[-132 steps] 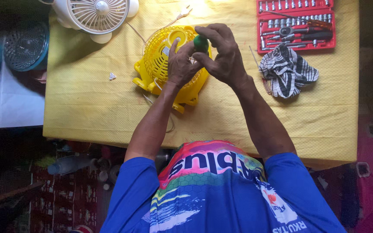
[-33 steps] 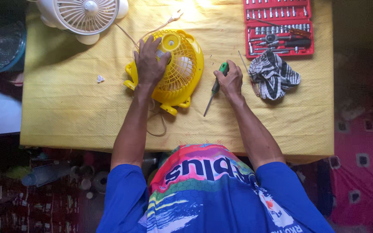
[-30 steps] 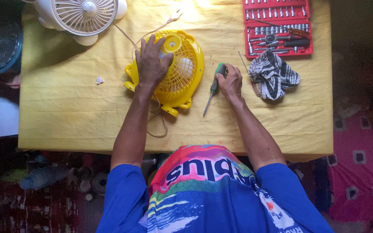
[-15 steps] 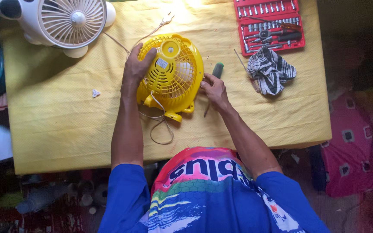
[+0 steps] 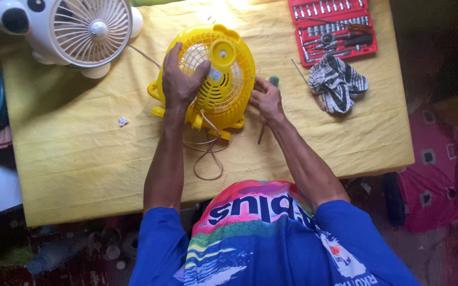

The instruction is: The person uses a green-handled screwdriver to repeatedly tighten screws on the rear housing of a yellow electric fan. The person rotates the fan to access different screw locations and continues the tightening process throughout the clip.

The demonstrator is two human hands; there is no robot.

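**Yellow fan on the bench: steadying the housing with both hands**

Position. The yellow fan (image 5: 216,79) lies flat near the middle of the yellow tablecloth (image 5: 80,159), grille side up, with its cord (image 5: 207,156) looped on the cloth just below it, towards you.

Hands. Your left hand (image 5: 181,79) lies over the left part of the grille, fingers spread and curled down onto the ribs, thumb reaching towards the hub. Your right hand (image 5: 266,99) is at the right rim, fingers bent in against the edge; whether they pinch the rim or only press it I cannot tell. The green-handled screwdriver (image 5: 267,108) lies on the cloth just under and beside that hand, apparently not gripped.

Advice. Put the pressure on the rim and hub, not the thin ribs, which will likely flex. Turn the housing with both hands together so it does not skid on the cloth. Keep the cord out from under the body, and mind the screwdriver tip under your right wrist.

Nearby. White fan (image 5: 83,32) at top left, red socket set (image 5: 332,29) at top right, striped rag (image 5: 337,82) just below it.
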